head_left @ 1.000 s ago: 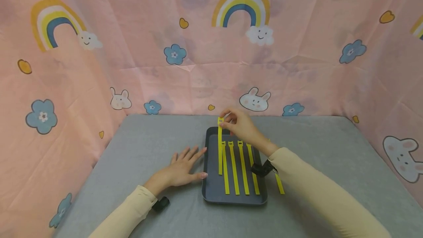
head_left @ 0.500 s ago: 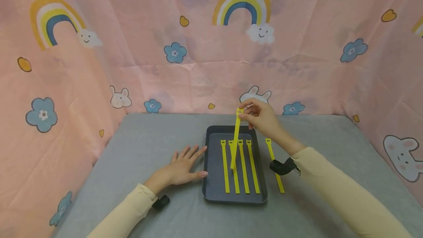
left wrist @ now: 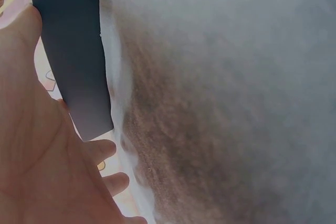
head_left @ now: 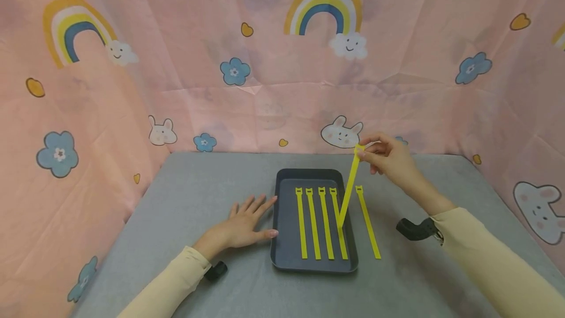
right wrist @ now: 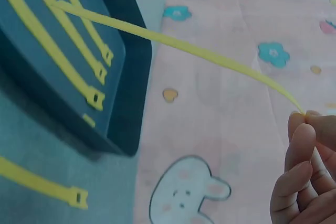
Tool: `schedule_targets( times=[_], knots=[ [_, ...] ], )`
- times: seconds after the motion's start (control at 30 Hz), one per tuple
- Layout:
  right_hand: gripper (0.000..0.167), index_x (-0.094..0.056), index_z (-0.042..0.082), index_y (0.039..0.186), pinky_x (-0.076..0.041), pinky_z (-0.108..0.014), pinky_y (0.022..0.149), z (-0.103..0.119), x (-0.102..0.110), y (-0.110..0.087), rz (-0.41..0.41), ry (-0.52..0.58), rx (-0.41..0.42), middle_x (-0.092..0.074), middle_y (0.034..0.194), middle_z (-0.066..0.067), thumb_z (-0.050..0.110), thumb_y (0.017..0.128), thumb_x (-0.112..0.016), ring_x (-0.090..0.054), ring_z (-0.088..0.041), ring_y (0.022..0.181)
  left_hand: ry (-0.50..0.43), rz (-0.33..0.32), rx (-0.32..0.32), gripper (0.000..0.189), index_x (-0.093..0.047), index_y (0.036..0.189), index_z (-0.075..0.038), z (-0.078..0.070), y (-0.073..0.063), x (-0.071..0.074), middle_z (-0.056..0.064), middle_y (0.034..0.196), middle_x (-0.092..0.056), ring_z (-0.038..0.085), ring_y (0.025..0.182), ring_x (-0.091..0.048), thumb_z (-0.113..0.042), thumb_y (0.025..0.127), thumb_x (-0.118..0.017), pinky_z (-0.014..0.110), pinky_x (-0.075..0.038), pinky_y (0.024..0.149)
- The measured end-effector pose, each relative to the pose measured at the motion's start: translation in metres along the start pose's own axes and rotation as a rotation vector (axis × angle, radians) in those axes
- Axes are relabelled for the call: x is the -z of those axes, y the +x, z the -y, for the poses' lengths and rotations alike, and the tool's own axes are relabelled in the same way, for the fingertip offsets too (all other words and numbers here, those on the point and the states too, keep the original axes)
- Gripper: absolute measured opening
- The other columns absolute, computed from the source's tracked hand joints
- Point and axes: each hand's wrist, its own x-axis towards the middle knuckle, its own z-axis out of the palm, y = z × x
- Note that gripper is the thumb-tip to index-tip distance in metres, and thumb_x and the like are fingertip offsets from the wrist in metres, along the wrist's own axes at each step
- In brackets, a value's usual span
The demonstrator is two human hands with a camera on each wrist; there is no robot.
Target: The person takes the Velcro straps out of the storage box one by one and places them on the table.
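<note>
My right hand (head_left: pixel 390 158) pinches a yellow strap-style cable tie (head_left: pixel 350 180) by its slotted head, between thumb and fingertips. That tie hangs slanting down to the left over the right side of a dark grey tray (head_left: pixel 284 251). In the right wrist view the held cable tie (right wrist: pixel 210 56) bows slightly. Several like yellow ties (head_left: pixel 312 225) lie side by side in the tray, slotted heads at the far end. My left hand (head_left: pixel 240 227) lies with spread fingers at the tray's left edge, thumb and index fingertip at its rim. Its palm (left wrist: pixel 42 156) shows in the left wrist view.
One more yellow cable tie (head_left: pixel 368 222) lies on the grey cloth-covered table (head_left: pixel 198 180), just right of the tray. A pink printed curtain (head_left: pixel 265 107) stands behind the table and along both sides. Each wrist carries a black camera mount (head_left: pixel 415 229).
My right hand has moved to the right, carrying the held tie from the tray's left side across to its right side. The left hand has stayed at the tray's edge.
</note>
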Motion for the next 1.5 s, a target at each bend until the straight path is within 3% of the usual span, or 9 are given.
schedule_targets(
  times=[0.3,0.53,0.77,1.2,1.5],
  knots=[
    [0.035,-0.058,0.013,0.122,-0.044,-0.031,0.056,-0.007,0.028,-0.014,0.015,-0.006,-0.111,-0.072,0.084,0.013,0.032,0.094,-0.069,-0.055,-0.02,0.059,0.005,-0.001,0.004,0.086,-0.006,0.159,-0.041,0.0,0.001,-0.001,0.005,0.169,-0.011,0.038,0.156,-0.006,-0.073,0.09,-0.047,0.072,-0.007,0.116],
    [0.034,-0.056,0.012,0.123,-0.043,-0.033,0.055,-0.019,0.044,-0.021,0.101,-0.038,-0.101,-0.071,0.085,0.012,0.03,0.096,-0.066,-0.054,-0.02,0.059,0.01,0.001,0.01,0.086,-0.005,0.159,-0.042,0.001,0.001,-0.002,0.004,0.169,-0.011,0.038,0.156,-0.005,-0.074,0.09,-0.046,0.072,-0.006,0.117],
    [0.037,-0.056,0.011,0.123,-0.044,-0.032,0.057,-0.025,0.055,-0.029,0.127,-0.078,-0.163,-0.067,0.079,0.01,0.033,0.095,-0.067,-0.055,-0.019,0.06,0.013,-0.001,0.009,0.086,-0.005,0.158,-0.042,0.001,0.001,-0.003,0.003,0.169,-0.011,0.037,0.156,-0.006,-0.074,0.09,-0.046,0.072,-0.007,0.117],
    [0.04,-0.057,0.01,0.126,-0.046,-0.032,0.057,-0.058,0.06,-0.036,0.218,-0.136,-0.214,-0.067,0.077,0.007,0.035,0.096,-0.065,-0.054,-0.02,0.061,0.006,-0.007,0.005,0.086,-0.005,0.159,-0.041,0.002,0.0,-0.003,0.004,0.169,-0.011,0.037,0.156,-0.006,-0.073,0.09,-0.046,0.072,-0.007,0.117],
    [0.039,-0.057,0.011,0.126,-0.047,-0.033,0.058,-0.077,0.054,-0.036,0.225,-0.145,-0.211,-0.067,0.082,0.005,0.035,0.096,-0.065,-0.056,-0.022,0.063,0.0,0.001,0.006,0.086,-0.004,0.158,-0.042,0.001,0.0,-0.002,0.004,0.169,-0.01,0.037,0.156,-0.005,-0.074,0.09,-0.046,0.071,-0.006,0.117]
  ],
)
